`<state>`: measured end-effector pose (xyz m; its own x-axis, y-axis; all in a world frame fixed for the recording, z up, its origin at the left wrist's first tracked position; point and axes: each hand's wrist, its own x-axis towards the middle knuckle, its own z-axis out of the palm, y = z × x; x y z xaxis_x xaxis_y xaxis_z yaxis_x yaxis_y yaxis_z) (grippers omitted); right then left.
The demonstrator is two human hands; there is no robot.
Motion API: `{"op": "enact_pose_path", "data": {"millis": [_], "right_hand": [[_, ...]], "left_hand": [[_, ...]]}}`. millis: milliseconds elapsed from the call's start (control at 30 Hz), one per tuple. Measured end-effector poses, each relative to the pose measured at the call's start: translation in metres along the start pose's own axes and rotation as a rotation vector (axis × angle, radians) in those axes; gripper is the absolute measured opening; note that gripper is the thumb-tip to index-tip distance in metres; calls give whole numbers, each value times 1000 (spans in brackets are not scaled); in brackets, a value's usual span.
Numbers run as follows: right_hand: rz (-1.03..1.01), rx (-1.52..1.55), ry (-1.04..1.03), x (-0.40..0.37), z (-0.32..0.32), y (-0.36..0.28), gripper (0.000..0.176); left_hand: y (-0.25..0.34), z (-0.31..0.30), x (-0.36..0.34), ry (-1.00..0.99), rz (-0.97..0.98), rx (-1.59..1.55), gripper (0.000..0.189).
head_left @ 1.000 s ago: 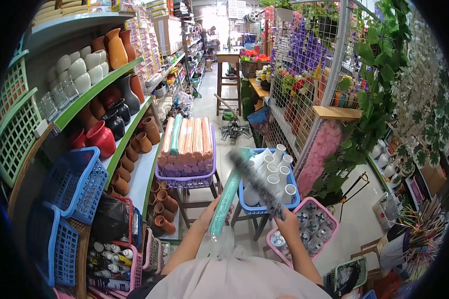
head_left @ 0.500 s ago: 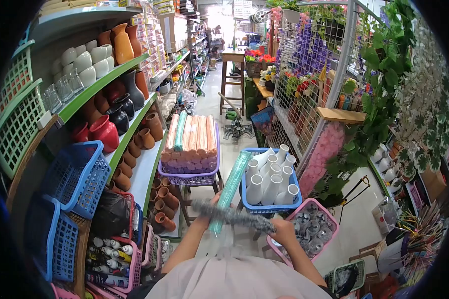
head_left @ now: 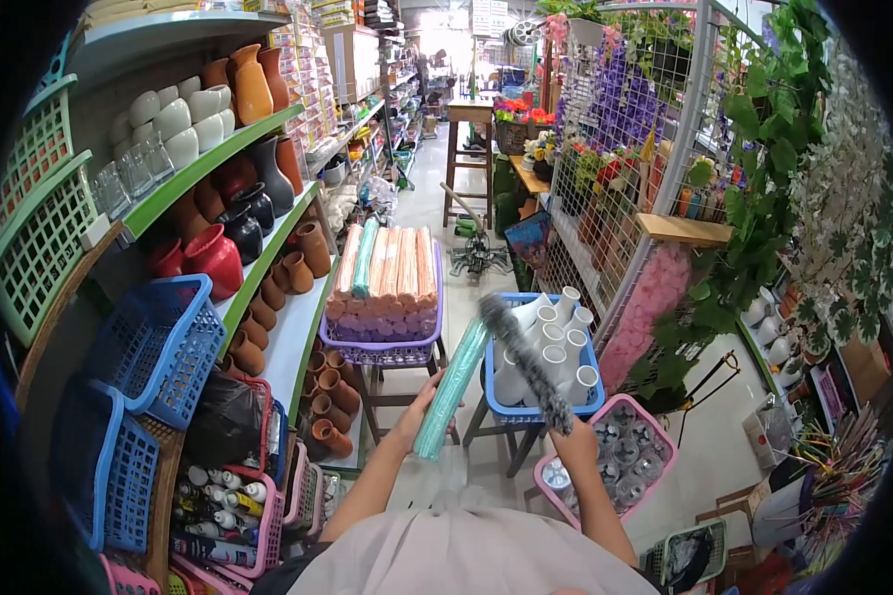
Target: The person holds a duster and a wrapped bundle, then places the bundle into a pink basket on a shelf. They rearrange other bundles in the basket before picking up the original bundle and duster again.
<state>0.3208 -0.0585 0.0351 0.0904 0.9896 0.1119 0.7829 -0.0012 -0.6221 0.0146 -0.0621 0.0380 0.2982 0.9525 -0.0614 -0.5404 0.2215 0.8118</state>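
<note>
Left hand (head_left: pixel 419 402): fingers curled round the lower end of a long mint-green roll in clear plastic wrap (head_left: pixel 454 382). The roll slants up and away over the aisle floor, its far tip just beside the blue basket.

Right hand (head_left: pixel 577 443): closed in a fist on the near end of a grey fuzzy stick duster (head_left: pixel 524 359). The duster is angled up and to the left, and its head crosses in front of the roll's top end. Cannot tell whether the two touch.

Handling, by judgement:
- The roll looks light and fairly stiff, and the wrap is likely slick. A full-hand hold near the lower third seems safest.
- The duster looks light, with soft pile on a rigid core. It is best taken at the bare handle end.

Around the hands:
- A blue plastic basket (head_left: pixel 511 415) of upright white tubes sits on a stool directly below the duster.
- A purple plastic basket (head_left: pixel 382 353), to the left of it, is stacked with peach-coloured rolls and one mint one.
- A pink plastic basket (head_left: pixel 665 444) of small shiny pieces sits near the right wrist.
- Green-edged shelving (head_left: pixel 268 250) on the far left holds terracotta pots and dark glazed vases.
- A white wire mesh panel (head_left: pixel 605 208) hung with artificial flowers stands on the right.
</note>
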Motion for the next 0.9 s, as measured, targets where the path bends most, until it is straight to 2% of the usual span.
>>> {"op": "enact_pose_path", "data": {"millis": [67, 133, 167, 200, 267, 300, 333, 400, 433, 500, 533, 567, 667, 700, 733, 800, 867, 900], "right_hand": [[-21, -20, 24, -4, 7, 7, 35], [-490, -17, -72, -9, 11, 21, 34], [-503, -160, -148, -9, 8, 24, 32], [-504, -161, -148, -8, 6, 22, 32], [-260, -151, 2, -5, 1, 16, 31], [-120, 100, 23, -5, 2, 14, 30], [-115, 97, 22, -7, 5, 14, 30], [-238, 95, 43, -9, 9, 16, 30], [-346, -2, -41, -12, 9, 20, 30], [-409, -87, -59, -10, 3, 27, 33], [-473, -174, -84, -9, 2, 27, 36], [-476, -174, -85, -8, 3, 26, 36], [-47, 94, 105, -8, 4, 13, 25], [-135, 86, 143, -9, 9, 17, 21], [-135, 88, 144, -10, 10, 21, 21], [-570, -56, 17, -10, 8, 30, 22], [-556, -82, -7, -5, 10, 34, 23], [-446, -60, 58, -3, 8, 31, 23]], "left_hand": [[2, 7, 0, 49, 39, 135, 53], [-7, -5, 10, 77, 44, 141, 51], [-13, -13, 15, 108, 50, 146, 51], [-6, -11, 4, 126, -20, 140, 48], [-5, -11, 3, 141, -114, 94, 45], [-6, -11, 3, 92, -71, 83, 46], [-8, -10, 3, 91, -76, 81, 46], [-9, -9, 7, 46, -81, 62, 49], [-14, -13, 10, 42, -83, 64, 49], [-21, -19, 16, -55, -16, -75, 52], [-20, -21, 17, -70, -74, -86, 55], [-20, -23, 15, -56, -51, -87, 56], [-15, -13, 5, -19, -50, -76, 57], [-12, -9, 3, -3, -67, -59, 57], [-11, -8, 3, -4, -66, -56, 57], [-9, -5, 3, -23, -16, 3, 49], [-6, -5, -3, -38, -50, 13, 55], [-4, -6, -8, -52, -85, 22, 62]]}}
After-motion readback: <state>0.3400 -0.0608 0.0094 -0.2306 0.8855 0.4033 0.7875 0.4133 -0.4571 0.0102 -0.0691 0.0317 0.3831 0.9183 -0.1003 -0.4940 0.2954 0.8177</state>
